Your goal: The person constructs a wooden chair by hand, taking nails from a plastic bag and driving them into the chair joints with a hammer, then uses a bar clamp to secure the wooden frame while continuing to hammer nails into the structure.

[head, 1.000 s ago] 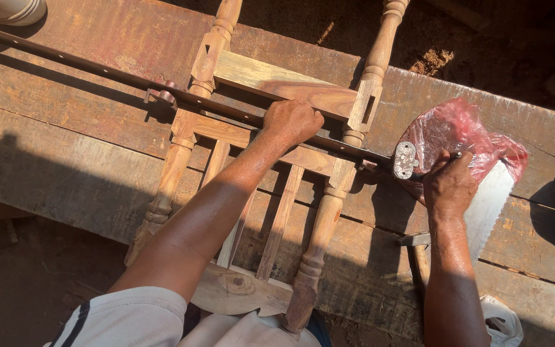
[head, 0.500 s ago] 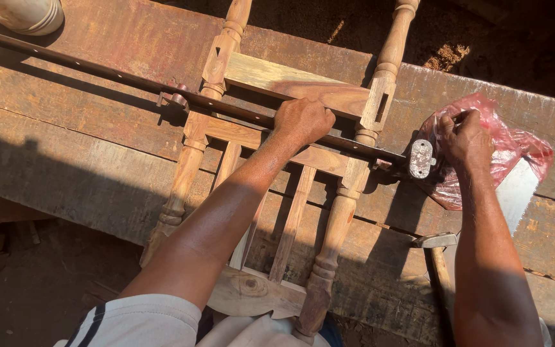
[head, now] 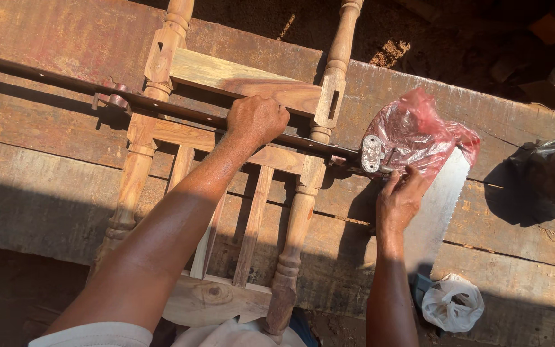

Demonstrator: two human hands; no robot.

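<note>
workbench [head: 46, 193]: rough plank top, filling the view, carrying everything listed below.

chair frame [head: 252, 83]: turned legs, rails and slats already fitted together, lying flat from 12 o'clock down to 6 o'clock; the joints are looking seated, though whether glue is in them cannot be told.

bar clamp [head: 52, 76]: long dark metal bar, running across the frame from 9 o'clock toward 3 o'clock, its screw head [head: 372, 154] sitting just past the right-hand leg; by the look of it, tightening is under way rather than finished.

saw blade [head: 441, 209]: lying flat at 4 o'clock, partly under a red plastic bag [head: 419, 132].

left hand [head: 257, 121]: closing in a fist over the bar and rail at centre, pressing down.

right hand [head: 401, 198]: fingers curling at the clamp's screw handle, touching it; full grip cannot be told.

white plastic bag [head: 452, 302]: crumpled, resting at 5 o'clock.
</note>
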